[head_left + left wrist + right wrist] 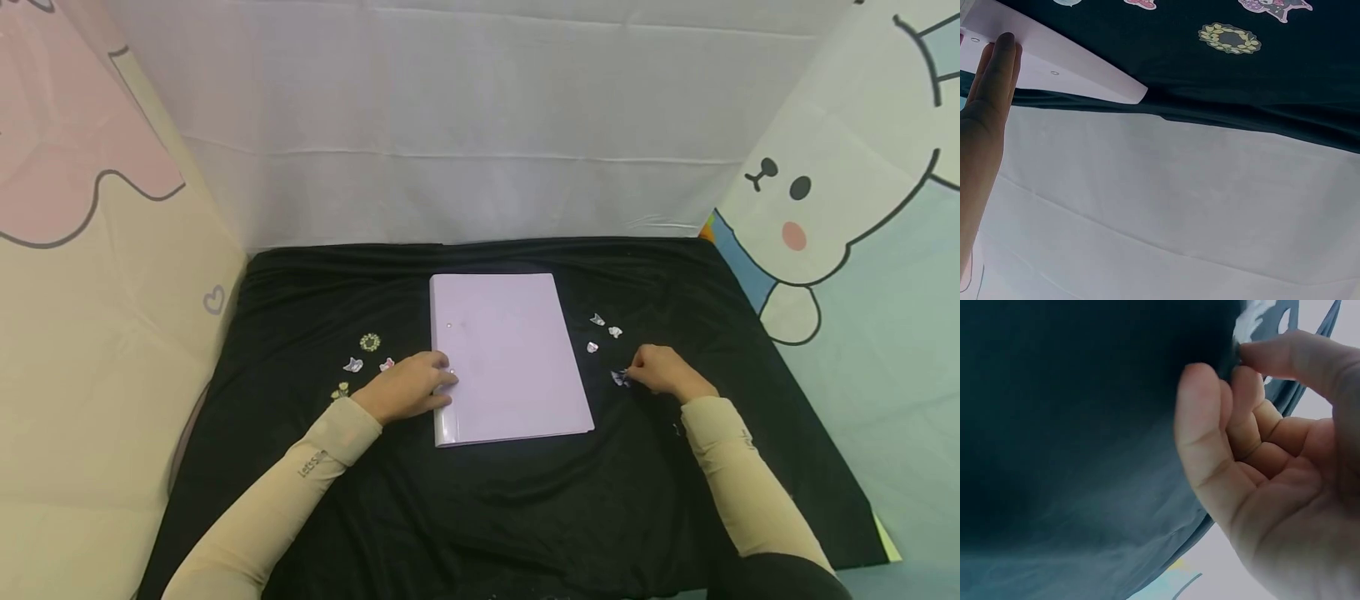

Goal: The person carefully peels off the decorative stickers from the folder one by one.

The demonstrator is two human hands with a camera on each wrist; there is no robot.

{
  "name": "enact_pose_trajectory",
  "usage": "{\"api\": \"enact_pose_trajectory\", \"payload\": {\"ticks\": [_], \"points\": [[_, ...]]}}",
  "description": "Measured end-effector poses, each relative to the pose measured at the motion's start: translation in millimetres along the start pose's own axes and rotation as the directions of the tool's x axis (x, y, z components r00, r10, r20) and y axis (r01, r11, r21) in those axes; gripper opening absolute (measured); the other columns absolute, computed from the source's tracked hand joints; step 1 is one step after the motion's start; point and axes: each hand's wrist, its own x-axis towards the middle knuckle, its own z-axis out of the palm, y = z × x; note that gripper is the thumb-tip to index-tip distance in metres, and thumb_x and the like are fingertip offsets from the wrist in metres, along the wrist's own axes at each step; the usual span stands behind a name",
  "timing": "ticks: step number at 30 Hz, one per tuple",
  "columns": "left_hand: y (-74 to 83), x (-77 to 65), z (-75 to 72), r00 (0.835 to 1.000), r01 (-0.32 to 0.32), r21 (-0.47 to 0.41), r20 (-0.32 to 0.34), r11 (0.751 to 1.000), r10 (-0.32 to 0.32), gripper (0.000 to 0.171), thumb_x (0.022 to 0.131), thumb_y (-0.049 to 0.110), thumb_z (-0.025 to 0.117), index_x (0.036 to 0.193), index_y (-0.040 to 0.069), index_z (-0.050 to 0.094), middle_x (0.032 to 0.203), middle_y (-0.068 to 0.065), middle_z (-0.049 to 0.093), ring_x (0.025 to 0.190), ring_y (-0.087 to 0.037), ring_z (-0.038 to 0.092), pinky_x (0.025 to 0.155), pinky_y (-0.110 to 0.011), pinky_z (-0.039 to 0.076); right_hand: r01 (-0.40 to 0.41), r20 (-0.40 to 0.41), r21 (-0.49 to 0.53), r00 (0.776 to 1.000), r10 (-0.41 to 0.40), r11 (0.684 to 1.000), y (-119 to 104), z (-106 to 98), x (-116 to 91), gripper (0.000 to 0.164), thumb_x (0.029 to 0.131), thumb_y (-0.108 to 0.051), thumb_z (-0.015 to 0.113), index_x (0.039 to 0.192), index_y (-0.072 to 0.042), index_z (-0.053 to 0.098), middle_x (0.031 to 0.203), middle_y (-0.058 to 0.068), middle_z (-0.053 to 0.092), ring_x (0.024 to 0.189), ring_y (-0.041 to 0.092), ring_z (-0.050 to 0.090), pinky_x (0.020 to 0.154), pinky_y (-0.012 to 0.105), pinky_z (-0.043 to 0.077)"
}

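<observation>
A pale lilac ring binder (513, 358) lies closed on the black cloth, its spine to the left. My left hand (408, 387) rests at the spine; in the left wrist view its fingers (999, 75) reach out straight against the binder. To the right of the binder, my right hand (666, 372) pinches the edge of a small dark-and-white sticker (618, 378) between thumb and fingertips. In the right wrist view the fingers (1200, 419) are curled, and most of the sticker is hidden or blurred.
Left of the binder lie a wreath sticker (370, 342), a white-and-grey sticker (353, 365), a pink one (387, 364) and a yellow-green flower sticker (341, 390). Several small pale stickers (615, 332) lie on the right. A white curtain (480, 125) hangs behind the cloth.
</observation>
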Motion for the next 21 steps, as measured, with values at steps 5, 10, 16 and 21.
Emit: {"api": "enact_pose_trajectory", "payload": {"ticks": [5, 10, 16, 21], "points": [[-0.9, 0.0, 0.4, 1.000, 0.006, -0.012, 0.006, 1.000, -0.006, 0.027, 0.087, 0.018, 0.079, 0.110, 0.005, 0.076, 0.113, -0.017, 0.067, 0.101, -0.028, 0.064, 0.092, -0.040, 0.052, -0.014, -0.003, -0.022, 1.000, 0.014, 1.000, 4.6, 1.1, -1.0, 0.021, 0.092, -0.010, 0.058, 0.091, 0.006, 0.071, 0.070, 0.006, 0.060, 0.053, 0.016, 0.055, 0.054, 0.033, 0.048], [-2.1, -0.4, 2.1, 1.000, 0.016, -0.014, 0.016, 1.000, -0.016, 0.027, 0.088, 0.019, 0.078, 0.111, 0.006, 0.076, 0.114, -0.016, 0.067, 0.102, -0.027, 0.064, 0.093, -0.039, 0.052, -0.010, -0.011, -0.016, 1.000, 0.010, 1.000, 6.5, 3.5, -0.6, 0.021, 0.092, -0.010, 0.058, 0.091, 0.006, 0.070, 0.069, 0.006, 0.059, 0.053, 0.016, 0.055, 0.054, 0.034, 0.048], [-3.4, -0.6, 3.8, 1.000, 0.021, 0.008, 0.021, 1.000, -0.021, 0.026, 0.088, 0.020, 0.078, 0.111, 0.008, 0.077, 0.114, -0.014, 0.067, 0.103, -0.026, 0.064, 0.094, -0.039, 0.051, -0.016, -0.006, -0.014, 1.000, 0.016, 1.000, 7.6, 3.1, -0.2, 0.021, 0.092, -0.011, 0.059, 0.092, 0.007, 0.069, 0.069, 0.006, 0.059, 0.054, 0.017, 0.056, 0.054, 0.033, 0.048], [-3.4, -0.4, 2.2, 0.999, 0.026, 0.004, 0.024, 1.000, -0.026, 0.027, 0.088, 0.020, 0.078, 0.112, 0.008, 0.076, 0.115, -0.015, 0.067, 0.104, -0.027, 0.064, 0.094, -0.039, 0.051, -0.036, -0.004, -0.013, 0.999, 0.036, 0.999, 6.5, 1.9, 0.1, 0.021, 0.093, -0.012, 0.059, 0.093, 0.007, 0.069, 0.071, 0.007, 0.059, 0.056, 0.018, 0.056, 0.055, 0.034, 0.048]]}}
